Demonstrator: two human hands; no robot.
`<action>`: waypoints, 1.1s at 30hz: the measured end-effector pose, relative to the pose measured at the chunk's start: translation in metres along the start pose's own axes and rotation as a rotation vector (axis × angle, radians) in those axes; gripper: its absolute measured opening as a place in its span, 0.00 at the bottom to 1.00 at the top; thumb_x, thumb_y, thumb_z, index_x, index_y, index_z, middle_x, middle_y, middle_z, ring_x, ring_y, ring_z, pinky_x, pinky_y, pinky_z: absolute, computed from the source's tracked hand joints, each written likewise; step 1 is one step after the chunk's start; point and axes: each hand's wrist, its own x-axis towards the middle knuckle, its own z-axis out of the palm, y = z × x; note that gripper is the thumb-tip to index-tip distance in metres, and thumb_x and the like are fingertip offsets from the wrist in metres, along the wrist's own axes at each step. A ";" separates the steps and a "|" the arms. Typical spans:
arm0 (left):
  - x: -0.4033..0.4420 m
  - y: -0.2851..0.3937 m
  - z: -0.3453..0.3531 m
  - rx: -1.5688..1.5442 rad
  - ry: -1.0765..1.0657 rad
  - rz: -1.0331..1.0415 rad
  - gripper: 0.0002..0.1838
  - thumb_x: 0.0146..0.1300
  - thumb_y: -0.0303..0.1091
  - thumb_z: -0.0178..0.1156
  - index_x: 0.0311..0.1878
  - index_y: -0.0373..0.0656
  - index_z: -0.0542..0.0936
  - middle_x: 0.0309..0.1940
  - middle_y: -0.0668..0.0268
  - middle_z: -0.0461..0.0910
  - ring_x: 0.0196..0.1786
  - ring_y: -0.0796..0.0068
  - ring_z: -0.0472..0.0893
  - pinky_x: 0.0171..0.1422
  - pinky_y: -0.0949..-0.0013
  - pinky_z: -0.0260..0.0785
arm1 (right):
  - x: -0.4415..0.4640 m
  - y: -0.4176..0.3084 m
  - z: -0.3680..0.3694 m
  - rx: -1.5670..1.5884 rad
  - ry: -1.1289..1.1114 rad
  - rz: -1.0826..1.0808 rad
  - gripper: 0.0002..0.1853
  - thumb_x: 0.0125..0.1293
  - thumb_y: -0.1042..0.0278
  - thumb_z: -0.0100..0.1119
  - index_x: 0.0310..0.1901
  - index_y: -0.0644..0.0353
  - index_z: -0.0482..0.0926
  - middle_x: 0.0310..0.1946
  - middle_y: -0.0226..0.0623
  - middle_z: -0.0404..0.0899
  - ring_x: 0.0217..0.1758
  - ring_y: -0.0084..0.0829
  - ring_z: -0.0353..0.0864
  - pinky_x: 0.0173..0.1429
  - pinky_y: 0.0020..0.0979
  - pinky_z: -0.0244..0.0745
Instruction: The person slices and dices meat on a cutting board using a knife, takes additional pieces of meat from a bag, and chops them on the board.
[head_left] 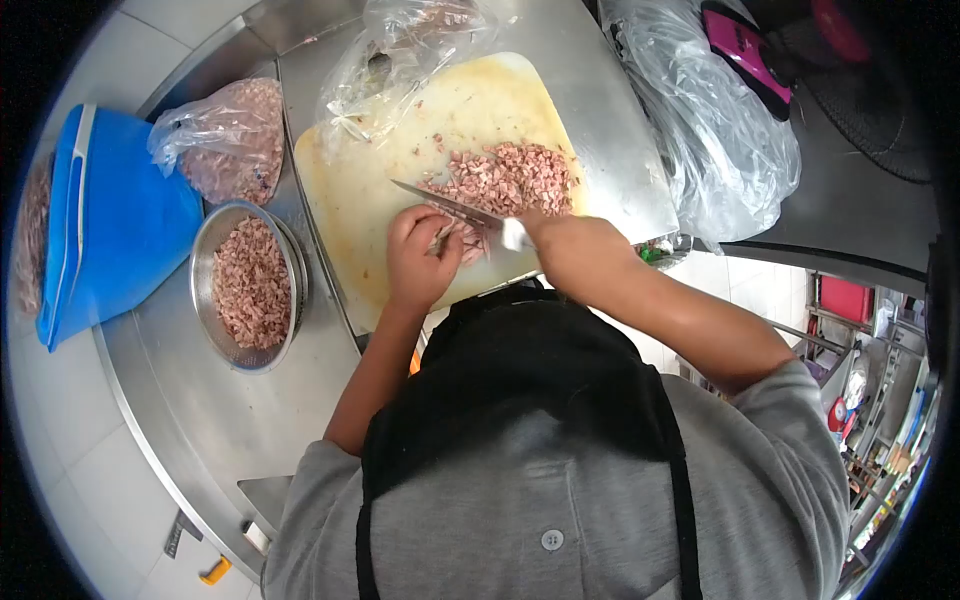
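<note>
Head view: colander (204, 262) of diced meat (251, 285)

One knife (458, 208), one cutting board (365, 195), one metal colander (203, 275), one blue container (130, 225), one black apron (540, 375)

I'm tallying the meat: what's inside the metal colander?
Diced pinkish meat lies inside the metal colander; whatever the pile covers at the bottom cannot be seen.

White tiled floor (783, 290), a steel counter (170, 395), and crowded shelving (895, 395) along the view's right side
</note>
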 end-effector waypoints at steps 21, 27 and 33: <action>-0.024 0.015 0.011 0.239 -0.076 -0.044 0.17 0.55 0.34 0.73 0.48 0.41 0.85 0.53 0.58 0.77 0.57 0.54 0.77 0.62 0.54 0.71 | 0.021 0.047 0.032 0.160 -0.047 0.146 0.20 0.72 0.60 0.56 0.58 0.64 0.75 0.47 0.54 0.85 0.54 0.52 0.84 0.59 0.49 0.77; -0.007 0.028 0.050 0.116 -0.023 -0.092 0.20 0.53 0.29 0.74 0.51 0.40 0.86 0.56 0.57 0.78 0.60 0.54 0.77 0.66 0.55 0.69 | 0.018 0.041 0.031 0.122 0.005 0.099 0.17 0.73 0.61 0.56 0.54 0.65 0.74 0.42 0.56 0.85 0.49 0.54 0.85 0.55 0.50 0.78; 0.000 0.036 0.026 0.147 0.052 0.004 0.12 0.52 0.28 0.74 0.40 0.39 0.85 0.50 0.57 0.79 0.56 0.55 0.79 0.62 0.55 0.71 | 0.009 0.040 0.021 0.025 0.012 0.066 0.13 0.69 0.69 0.54 0.52 0.64 0.74 0.39 0.55 0.86 0.45 0.54 0.86 0.50 0.52 0.79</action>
